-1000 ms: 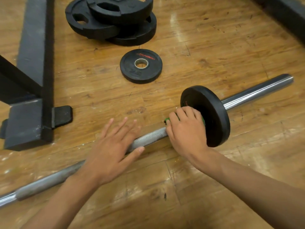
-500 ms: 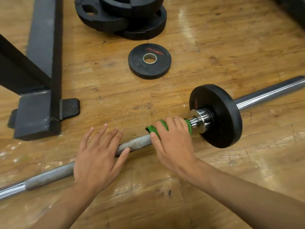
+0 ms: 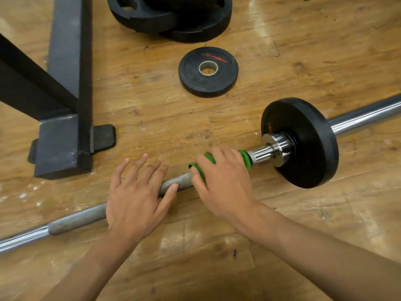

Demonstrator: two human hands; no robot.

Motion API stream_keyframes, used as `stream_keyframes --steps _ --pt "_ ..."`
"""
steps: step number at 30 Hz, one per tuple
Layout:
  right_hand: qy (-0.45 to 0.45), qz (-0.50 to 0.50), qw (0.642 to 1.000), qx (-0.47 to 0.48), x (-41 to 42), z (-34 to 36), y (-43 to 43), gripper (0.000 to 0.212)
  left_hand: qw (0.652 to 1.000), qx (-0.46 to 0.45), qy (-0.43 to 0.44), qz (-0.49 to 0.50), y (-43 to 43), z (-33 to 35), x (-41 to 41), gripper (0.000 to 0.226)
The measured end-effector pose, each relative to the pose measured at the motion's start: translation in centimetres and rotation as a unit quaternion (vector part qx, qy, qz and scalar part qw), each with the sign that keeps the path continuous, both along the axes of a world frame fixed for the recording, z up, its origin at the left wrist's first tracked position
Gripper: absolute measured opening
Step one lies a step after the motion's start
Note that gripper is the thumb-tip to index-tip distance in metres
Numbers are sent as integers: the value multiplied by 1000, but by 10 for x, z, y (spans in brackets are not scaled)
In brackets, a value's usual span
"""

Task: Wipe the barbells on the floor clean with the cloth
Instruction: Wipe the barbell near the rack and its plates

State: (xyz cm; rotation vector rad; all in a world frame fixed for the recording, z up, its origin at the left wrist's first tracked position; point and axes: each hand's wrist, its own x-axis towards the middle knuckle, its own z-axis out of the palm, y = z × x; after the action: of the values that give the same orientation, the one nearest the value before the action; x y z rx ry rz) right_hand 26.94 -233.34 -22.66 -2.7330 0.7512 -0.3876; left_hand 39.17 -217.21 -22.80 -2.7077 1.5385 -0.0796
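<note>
Standing at the far left on the wooden floor is a black steel rack base. The barbell lies on the floor and runs diagonally from the lower left edge up to the right edge. The left hand rests flat on its knurled shaft, fingers straight and spread. Beyond it, at the top, sits a stack of large black plates, and a small black plate lies flat just below them. The right hand, near the left one, has its fingers curled over a green cloth wrapped round the shaft, gripping it against the bar. The cloth's right edge meets the chrome collar. A black plate is mounted upright there, with the bare sleeve past it.
</note>
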Motion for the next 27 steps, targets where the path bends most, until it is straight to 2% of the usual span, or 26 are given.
stream_keyframes --steps 4,11,19,27 --pt "-28 109 993 -19 4 -7 1 34 1000 4 -12 4 -2 -1 3 64" --pt "-61 85 993 -49 -47 -25 -50 40 1000 -6 12 -6 -2 1 3 61" --pt "-87 129 985 -72 -53 -30 -58 37 991 114 69 23 22 14 6 78" --pt "-117 126 983 -71 -54 -33 -59 42 998 34 11 53 19 2 1 69"
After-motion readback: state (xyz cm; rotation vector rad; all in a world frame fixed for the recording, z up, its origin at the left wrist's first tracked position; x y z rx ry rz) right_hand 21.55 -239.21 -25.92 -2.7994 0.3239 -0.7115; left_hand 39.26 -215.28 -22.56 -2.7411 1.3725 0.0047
